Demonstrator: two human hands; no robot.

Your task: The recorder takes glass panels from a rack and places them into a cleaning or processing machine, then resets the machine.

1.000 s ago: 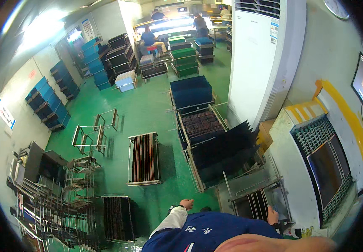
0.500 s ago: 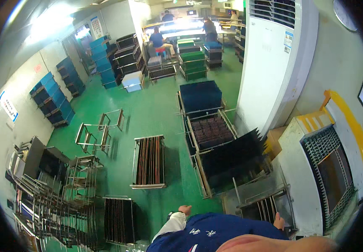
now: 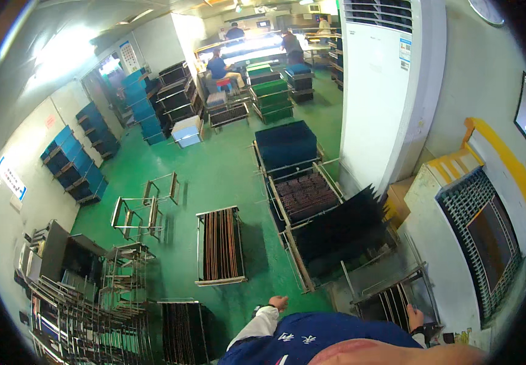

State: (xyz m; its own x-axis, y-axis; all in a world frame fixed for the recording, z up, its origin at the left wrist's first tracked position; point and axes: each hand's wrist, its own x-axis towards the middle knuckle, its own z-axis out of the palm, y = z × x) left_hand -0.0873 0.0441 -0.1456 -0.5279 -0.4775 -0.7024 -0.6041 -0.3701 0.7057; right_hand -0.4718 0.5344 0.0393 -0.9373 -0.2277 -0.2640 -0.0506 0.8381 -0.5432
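Observation:
Held out in front of my blue top, my left hand (image 3: 278,303) is curled closed above the green floor, with nothing visible in it. My right hand (image 3: 415,317) is at the right side of a metal rack (image 3: 390,305) of upright dark panels with pale edges. Its fingers look bent against the rack or its outermost panel; what they grip is too small to make out. Right of that rack stands a white machine (image 3: 438,248) with a toothed grid bed, on which a dark framed panel (image 3: 493,240) lies.
Ahead stand racks of dark panels (image 3: 336,234) and a separate panel rack (image 3: 221,246). Bare metal frames (image 3: 135,213) and piled racks (image 3: 92,310) are at left. A tall white air conditioner (image 3: 375,97) stands right. Several people (image 3: 219,67) are at the far benches.
My view has shifted a little, so the floor racks appear slightly lower and farther right. More of my right hand and wrist shows beside the rack. My left hand stays curled.

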